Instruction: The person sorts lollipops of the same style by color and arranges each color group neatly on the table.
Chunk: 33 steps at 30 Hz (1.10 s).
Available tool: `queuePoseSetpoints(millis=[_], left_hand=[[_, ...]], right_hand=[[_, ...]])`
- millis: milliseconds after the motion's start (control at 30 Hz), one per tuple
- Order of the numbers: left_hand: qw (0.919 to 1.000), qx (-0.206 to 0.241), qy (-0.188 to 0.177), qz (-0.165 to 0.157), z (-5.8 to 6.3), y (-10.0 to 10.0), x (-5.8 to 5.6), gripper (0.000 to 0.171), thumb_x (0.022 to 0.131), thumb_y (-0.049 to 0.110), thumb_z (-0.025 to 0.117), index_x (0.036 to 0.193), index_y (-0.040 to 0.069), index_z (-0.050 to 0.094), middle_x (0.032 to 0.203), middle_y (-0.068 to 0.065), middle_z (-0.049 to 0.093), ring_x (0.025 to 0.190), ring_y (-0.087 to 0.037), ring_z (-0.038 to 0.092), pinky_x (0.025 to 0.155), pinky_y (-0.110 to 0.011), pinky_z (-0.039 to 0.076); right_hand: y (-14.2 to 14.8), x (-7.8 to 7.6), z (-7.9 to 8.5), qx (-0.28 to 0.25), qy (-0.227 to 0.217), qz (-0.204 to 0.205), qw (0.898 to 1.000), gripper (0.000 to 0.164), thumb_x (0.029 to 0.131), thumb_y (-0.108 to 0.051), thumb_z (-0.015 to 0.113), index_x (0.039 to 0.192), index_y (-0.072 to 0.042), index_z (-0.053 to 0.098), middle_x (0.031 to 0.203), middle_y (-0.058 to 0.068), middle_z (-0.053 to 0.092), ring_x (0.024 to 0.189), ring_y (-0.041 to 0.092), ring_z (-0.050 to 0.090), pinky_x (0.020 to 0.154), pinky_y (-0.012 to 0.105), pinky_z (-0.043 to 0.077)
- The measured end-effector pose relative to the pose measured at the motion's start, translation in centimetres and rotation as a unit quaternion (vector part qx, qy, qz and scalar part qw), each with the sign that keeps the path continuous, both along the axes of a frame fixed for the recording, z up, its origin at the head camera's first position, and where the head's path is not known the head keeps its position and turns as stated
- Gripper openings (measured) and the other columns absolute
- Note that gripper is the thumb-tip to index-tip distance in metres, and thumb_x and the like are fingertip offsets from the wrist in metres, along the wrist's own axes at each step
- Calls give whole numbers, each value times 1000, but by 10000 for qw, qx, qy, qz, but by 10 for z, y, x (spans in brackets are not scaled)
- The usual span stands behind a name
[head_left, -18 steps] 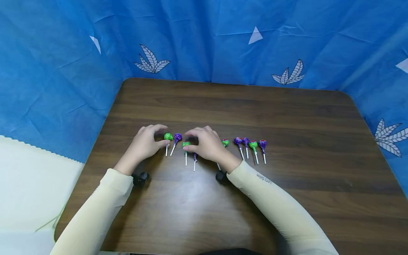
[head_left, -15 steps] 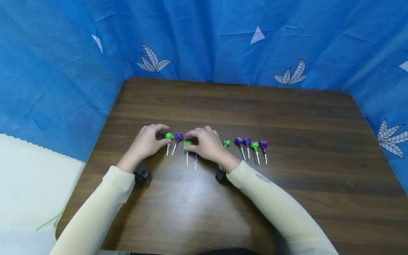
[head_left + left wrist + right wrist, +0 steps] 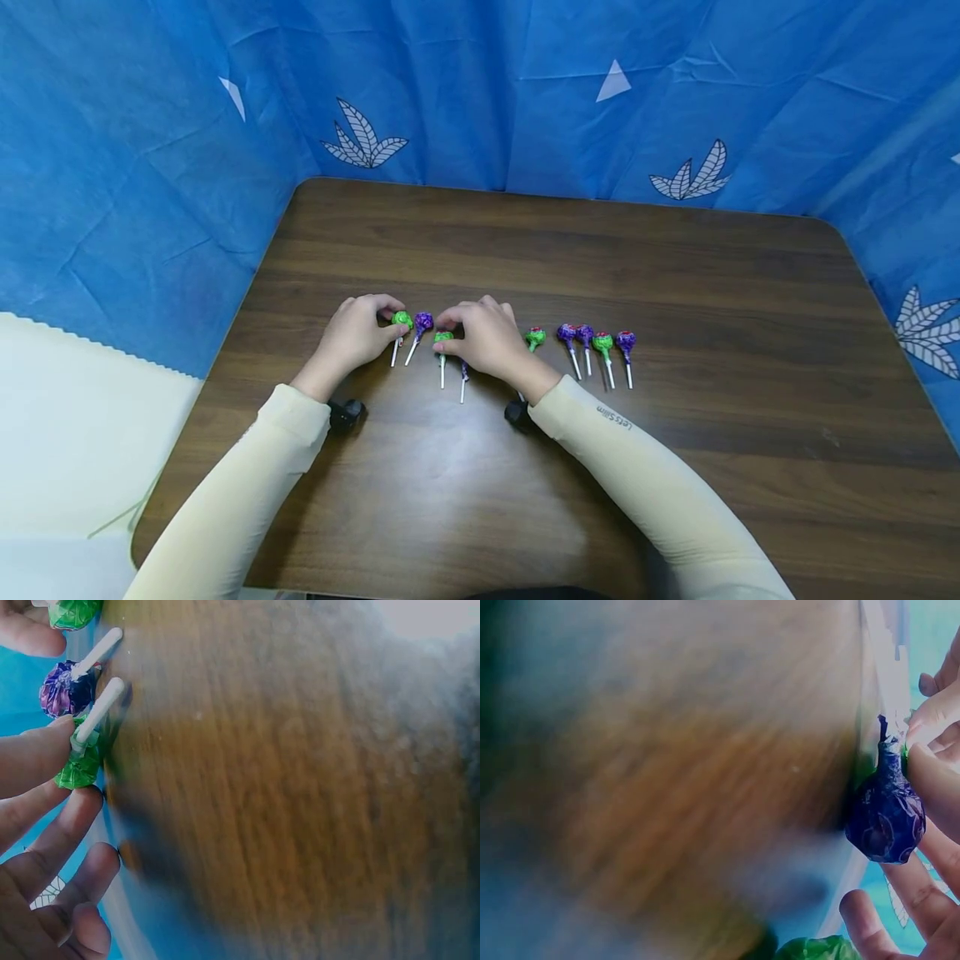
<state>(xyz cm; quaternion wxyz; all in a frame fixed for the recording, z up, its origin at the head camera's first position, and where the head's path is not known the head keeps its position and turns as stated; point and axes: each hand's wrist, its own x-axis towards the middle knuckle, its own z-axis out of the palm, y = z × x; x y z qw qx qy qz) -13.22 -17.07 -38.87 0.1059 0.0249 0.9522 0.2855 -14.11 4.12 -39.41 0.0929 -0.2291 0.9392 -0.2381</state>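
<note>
My left hand (image 3: 356, 333) pinches the wrapped head of a green lollipop (image 3: 79, 766) between thumb and fingers, its white stick pointing toward me. Just right of it lies a purple lollipop (image 3: 423, 323), untouched. My right hand (image 3: 486, 340) has thumb and forefinger at either side of another green lollipop (image 3: 443, 337) and grips its head. Beneath that palm is a second purple lollipop (image 3: 887, 817), mostly hidden in the head view except for its stick. One more green lollipop (image 3: 535, 335) sits by the right wrist, partly covered by the forearm.
On the right, a loose row holds purple lollipops (image 3: 626, 340) and a green lollipop (image 3: 602, 342). All lie on the brown wooden table (image 3: 712, 450). A blue patterned curtain (image 3: 480, 92) hangs along its back and sides. Black wrist cameras (image 3: 347, 415) sit low beneath both wrists.
My left thumb and fingers have closed in on the green lollipop's head. The right hand stays at its green lollipop. The head view has shifted slightly.
</note>
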Motion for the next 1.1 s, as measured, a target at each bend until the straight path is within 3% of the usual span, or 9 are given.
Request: queuePoseSetpoints(millis=[433,633,767,933,1100], left_hand=[[9997,173,-14,-170,0,-1,-2,28,94,24,69,117,8,68,112,-13,69,113,-35,53,97,-51,41],[9992,353,-136,-138,4,-6,-7,27,95,23,68,115,7,67,109,-13,67,101,-30,58,88,-45,44],[9982,555,-240,26,13,-12,-15,29,94,25,68,116,7,66,109,-12,64,98,-28,58,83,-40,44],[9977,634,-104,230,27,-21,-32,31,93,26,70,117,6,65,110,-13,64,94,-28,59,78,-37,43],[9976,687,25,122,36,-26,-51,32,93,24,70,119,5,64,112,-15,63,91,-27,58,74,-34,44]], right_hand=[[0,-1,2,-23,-175,-14,9998,28,82,-41,79,105,-26,77,97,-11,74,95,16,55,83,40,36],[-2,-1,2,33,-258,-55,9996,25,81,-42,80,101,-27,76,94,-14,74,95,16,55,84,41,34],[-3,-2,3,70,-282,-57,9996,24,81,-42,80,99,-28,76,93,-15,74,94,15,54,84,41,33],[-4,-2,3,12,-344,-72,9994,23,81,-41,80,99,-27,76,91,-16,74,97,16,54,84,41,33],[-4,-1,4,6,-379,-80,9992,22,82,-40,80,99,-27,76,91,-16,74,99,16,54,83,40,33]])
